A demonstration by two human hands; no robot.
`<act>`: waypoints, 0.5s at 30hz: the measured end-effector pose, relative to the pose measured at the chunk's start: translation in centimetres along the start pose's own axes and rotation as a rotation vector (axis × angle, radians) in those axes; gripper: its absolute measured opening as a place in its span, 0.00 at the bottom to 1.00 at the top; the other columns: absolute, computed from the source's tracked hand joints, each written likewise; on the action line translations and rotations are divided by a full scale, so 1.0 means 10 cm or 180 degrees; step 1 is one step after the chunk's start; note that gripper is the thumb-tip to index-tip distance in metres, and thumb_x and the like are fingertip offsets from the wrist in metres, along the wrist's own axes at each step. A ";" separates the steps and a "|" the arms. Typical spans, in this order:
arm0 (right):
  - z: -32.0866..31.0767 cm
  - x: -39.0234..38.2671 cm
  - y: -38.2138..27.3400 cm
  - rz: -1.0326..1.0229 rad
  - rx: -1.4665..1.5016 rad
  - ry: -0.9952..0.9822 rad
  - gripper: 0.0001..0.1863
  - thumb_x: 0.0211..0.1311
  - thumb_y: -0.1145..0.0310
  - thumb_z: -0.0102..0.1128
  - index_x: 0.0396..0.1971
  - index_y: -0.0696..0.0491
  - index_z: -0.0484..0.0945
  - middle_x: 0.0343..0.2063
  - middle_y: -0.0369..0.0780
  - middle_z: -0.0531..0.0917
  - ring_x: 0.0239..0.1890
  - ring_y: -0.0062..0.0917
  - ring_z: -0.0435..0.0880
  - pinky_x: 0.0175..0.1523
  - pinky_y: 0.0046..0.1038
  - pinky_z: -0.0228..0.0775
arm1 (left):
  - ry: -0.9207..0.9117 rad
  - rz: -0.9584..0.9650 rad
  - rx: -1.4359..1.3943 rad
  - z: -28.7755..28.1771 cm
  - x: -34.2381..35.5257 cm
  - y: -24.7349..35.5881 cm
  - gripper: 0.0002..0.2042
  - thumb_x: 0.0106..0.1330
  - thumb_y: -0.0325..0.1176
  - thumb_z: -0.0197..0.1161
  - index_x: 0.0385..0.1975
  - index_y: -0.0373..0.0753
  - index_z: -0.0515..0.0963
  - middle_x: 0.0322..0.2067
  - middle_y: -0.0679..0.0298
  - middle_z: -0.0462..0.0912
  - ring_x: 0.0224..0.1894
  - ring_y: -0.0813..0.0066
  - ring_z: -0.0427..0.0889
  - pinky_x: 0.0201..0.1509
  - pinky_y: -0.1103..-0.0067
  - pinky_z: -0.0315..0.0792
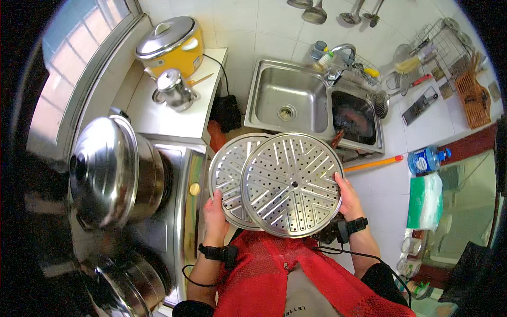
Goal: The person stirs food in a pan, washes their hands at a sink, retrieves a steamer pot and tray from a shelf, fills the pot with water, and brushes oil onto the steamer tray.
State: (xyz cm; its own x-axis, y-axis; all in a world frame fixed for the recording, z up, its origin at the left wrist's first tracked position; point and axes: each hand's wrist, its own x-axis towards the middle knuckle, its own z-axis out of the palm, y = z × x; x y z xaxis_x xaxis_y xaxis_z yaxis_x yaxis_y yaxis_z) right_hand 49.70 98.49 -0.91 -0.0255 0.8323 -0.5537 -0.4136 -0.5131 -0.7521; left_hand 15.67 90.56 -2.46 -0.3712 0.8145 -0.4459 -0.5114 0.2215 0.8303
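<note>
Both hands (pixel 215 210) gripping steamer trays (pixel 292 184)

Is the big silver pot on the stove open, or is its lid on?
Shut. A domed steel lid with a dark knob covers the big pot on the stove.

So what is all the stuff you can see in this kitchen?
Round perforated steel steamer trays: two, silver, overlapping, held in front of the person.
Big lidded steel pot: one, silver, on the stove at left.
Yellow rice cooker with steel lid: one, on the white counter by the window.
Small steel kettle: one, silver, in front of the cooker.
Double steel sink: one, silver, ahead.
Blue-capped water bottle: one, right.
Ladles: several, silver, hanging on the wall.
Left hand: grip on the left tray's rim.
Right hand: grip on the front tray's rim.
</note>
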 end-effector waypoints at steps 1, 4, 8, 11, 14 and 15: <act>0.09 0.10 -0.14 -0.0058 0.0014 0.0041 0.18 0.63 0.60 0.54 0.46 0.56 0.72 0.40 0.39 0.80 0.40 0.23 0.79 0.46 0.27 0.74 | 0.0083 0.0090 0.0097 -0.09 0.22 -0.10 0.16 0.69 0.40 0.49 0.44 0.32 0.73 0.40 0.61 0.79 0.39 0.74 0.78 0.45 0.78 0.72; 0.04 0.44 -0.41 -0.0188 -0.0085 0.0111 0.24 0.63 0.55 0.52 0.51 0.58 0.68 0.44 0.41 0.78 0.43 0.27 0.79 0.49 0.29 0.73 | 0.0108 0.1261 0.1442 -0.30 0.76 -0.29 0.15 0.69 0.39 0.50 0.43 0.33 0.73 0.38 0.62 0.79 0.38 0.75 0.77 0.44 0.79 0.72; -0.05 0.72 -0.84 -0.0657 0.0350 0.0319 0.23 0.67 0.55 0.44 0.52 0.58 0.67 0.46 0.43 0.77 0.46 0.30 0.78 0.50 0.31 0.74 | 0.0732 0.1739 0.2252 -0.20 1.18 -0.20 0.13 0.69 0.38 0.51 0.40 0.34 0.74 0.35 0.64 0.79 0.34 0.78 0.75 0.41 0.81 0.71; -0.03 0.94 -1.11 -0.0829 0.0195 0.0627 0.22 0.67 0.56 0.45 0.52 0.57 0.68 0.47 0.41 0.77 0.46 0.27 0.78 0.51 0.31 0.73 | 0.0951 0.0938 0.1174 -0.03 1.40 -0.10 0.12 0.69 0.38 0.51 0.37 0.35 0.75 0.32 0.65 0.79 0.32 0.80 0.75 0.39 0.82 0.70; 0.00 1.39 -1.22 -0.0799 -0.0123 0.0657 0.23 0.68 0.56 0.44 0.52 0.59 0.67 0.45 0.43 0.77 0.45 0.27 0.78 0.48 0.31 0.74 | 0.0900 0.0596 -0.0015 0.15 1.52 -0.02 0.12 0.69 0.37 0.51 0.37 0.35 0.74 0.32 0.64 0.79 0.32 0.78 0.76 0.38 0.80 0.71; 0.04 1.49 -1.29 -0.0775 -0.0252 0.0360 0.25 0.67 0.54 0.45 0.52 0.59 0.68 0.46 0.44 0.77 0.45 0.27 0.78 0.49 0.31 0.74 | 0.1026 0.0654 0.0223 0.04 1.56 -0.16 0.12 0.69 0.37 0.51 0.38 0.34 0.73 0.34 0.63 0.79 0.34 0.76 0.77 0.39 0.79 0.73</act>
State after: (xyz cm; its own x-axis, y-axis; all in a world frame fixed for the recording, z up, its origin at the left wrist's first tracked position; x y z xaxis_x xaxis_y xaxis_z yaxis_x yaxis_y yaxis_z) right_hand 54.33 117.55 0.67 0.1697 0.9066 -0.3862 -0.3227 -0.3192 -0.8911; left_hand 11.00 103.19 -10.60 -0.6905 0.6379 -0.3409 -0.3511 0.1165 0.9291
